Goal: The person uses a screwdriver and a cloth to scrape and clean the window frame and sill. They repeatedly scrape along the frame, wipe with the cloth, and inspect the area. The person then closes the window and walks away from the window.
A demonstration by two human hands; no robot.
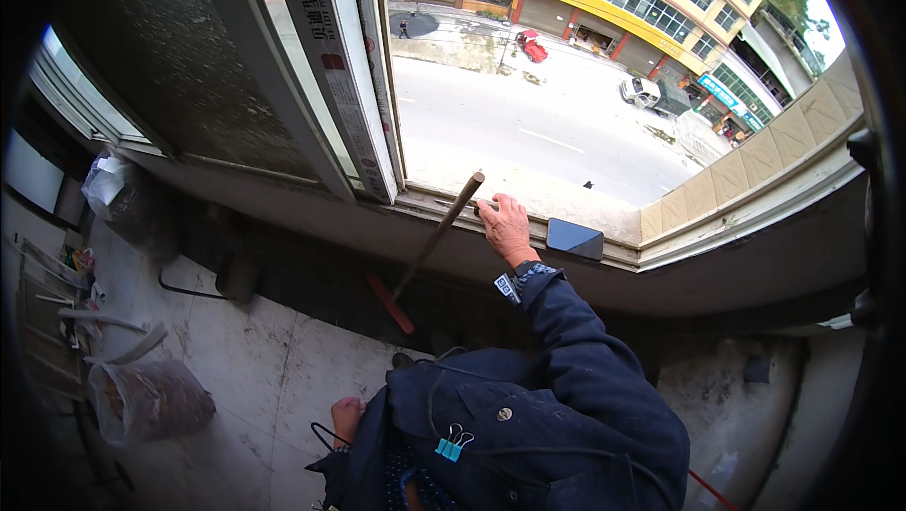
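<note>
My right hand (508, 230) reaches out to the window sill (618, 251). Its fingers are closed round the dark end of a thin metal tool (461, 206) that lies low along the window track; its exact kind is too small to tell. Just right of that hand, a dark phone (576, 238) rests on the sill. To its left, a wooden-handled push tool (436, 239) with a red head leans against the sill, its head down on the floor. Low by my side, my left hand (347, 417) is curled into a fist, and what it may hold is hidden.
The window opening beside me drops to a street (528, 129) far below. A sliding window frame (330, 67) stands at the left. On the floor lie a filled clear sack (151, 402), a dark bag (132, 204) and some curved strips (132, 341).
</note>
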